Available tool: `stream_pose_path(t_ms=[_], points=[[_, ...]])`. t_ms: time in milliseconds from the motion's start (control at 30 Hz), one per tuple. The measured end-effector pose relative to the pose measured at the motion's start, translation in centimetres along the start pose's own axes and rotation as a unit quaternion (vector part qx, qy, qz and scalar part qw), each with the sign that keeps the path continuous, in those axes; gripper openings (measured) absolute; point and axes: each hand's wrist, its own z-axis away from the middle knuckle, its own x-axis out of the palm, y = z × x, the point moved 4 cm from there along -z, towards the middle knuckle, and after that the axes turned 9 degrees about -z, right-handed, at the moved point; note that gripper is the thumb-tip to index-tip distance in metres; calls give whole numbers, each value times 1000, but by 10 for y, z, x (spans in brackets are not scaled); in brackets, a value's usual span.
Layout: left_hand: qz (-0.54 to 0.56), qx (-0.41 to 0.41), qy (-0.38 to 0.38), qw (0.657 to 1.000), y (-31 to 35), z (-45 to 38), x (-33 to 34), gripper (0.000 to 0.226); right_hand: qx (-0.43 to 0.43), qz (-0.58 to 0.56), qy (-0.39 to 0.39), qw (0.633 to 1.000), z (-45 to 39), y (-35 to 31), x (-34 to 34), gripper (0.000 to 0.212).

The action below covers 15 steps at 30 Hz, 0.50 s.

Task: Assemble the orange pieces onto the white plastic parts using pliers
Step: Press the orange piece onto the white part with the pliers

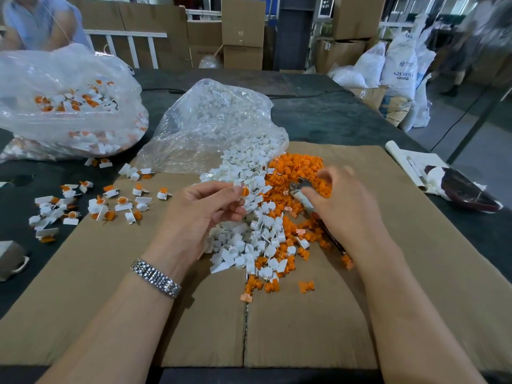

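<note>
Hands: two; pliers (302,191): one; plastic bags (216,120): two

cardboard sheet (415,259): matt brown, rough | bags (216,126): clear glossy plastic film | orange pieces (299,167), white parts (241,245): smooth plastic | watch band (155,277): shiny metal | worktop (332,117): dark matt

This is a factory or warehouse packing floor, shown by stacked cardboard boxes (242,31), white resin sacks (399,65) heaped on the floor, clear bags of small plastic parts (219,117), and a dark worktable (332,117) covered with flattened cardboard (360,300).
</note>
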Motion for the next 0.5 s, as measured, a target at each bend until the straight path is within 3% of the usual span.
stream_pose_path(t_ms=[67, 133, 333, 433, 500], points=[[-3, 1, -1, 1000, -1, -1, -2, 21, 80, 115, -77, 987, 0, 13, 3, 53], [-5, 2, -2, 1000, -1, -1, -2, 23, 98, 145, -118, 977, 1, 17, 7, 49], [14, 3, 12, 1000, 2, 2, -2, 13, 67, 177, -94, 977, 1, 4, 5, 33], [21, 3, 30, 999, 4, 2, -3, 4, 65, 64, -68, 994, 4, -4, -10, 30], [21, 9, 40, 999, 5, 2, -5, 3, 84, -51, -90, 991, 8, -15, -22, 26]])
